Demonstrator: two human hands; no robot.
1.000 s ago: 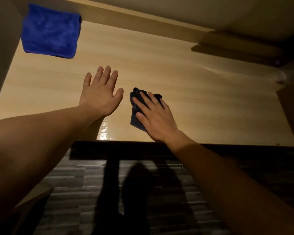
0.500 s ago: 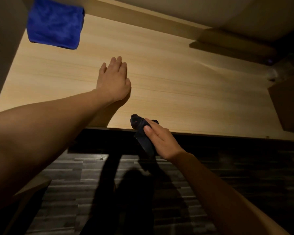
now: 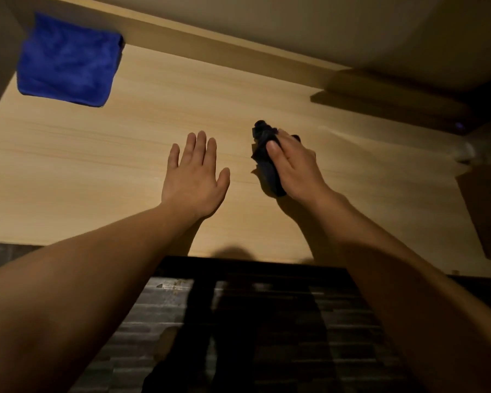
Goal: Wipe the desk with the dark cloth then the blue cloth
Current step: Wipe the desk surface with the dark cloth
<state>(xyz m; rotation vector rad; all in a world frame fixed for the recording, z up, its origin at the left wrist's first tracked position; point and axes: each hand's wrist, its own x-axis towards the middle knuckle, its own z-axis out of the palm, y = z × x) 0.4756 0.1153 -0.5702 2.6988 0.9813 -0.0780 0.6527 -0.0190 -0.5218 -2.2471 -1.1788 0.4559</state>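
Pale wood-grain worktop [image 3: 102,171] seen from above, with both bare forearms reaching over its near edge. Right hand [image 3: 294,168]: closed around the dark cloth [image 3: 265,163], which is bunched into a crumpled wad under the palm; the thumb lies across the cloth's upper side, and the wad's lower end touches the worktop at about its middle. Left hand [image 3: 194,177]: palm down just left of the dark cloth and apart from it, fingers [image 3: 201,143] extended and slightly spread, holding nothing; whether the palm presses on the surface or hovers just above it cannot be told. Blue cloth [image 3: 68,59]: a folded square lying flat in the far left corner of the worktop, against the back edge, well apart from both hands. Right margin: a brown cardboard-like shape [image 3: 485,211] and a blurred clear object above it. Below the near edge: a dark plank floor [image 3: 352,336] crossed by shadow.
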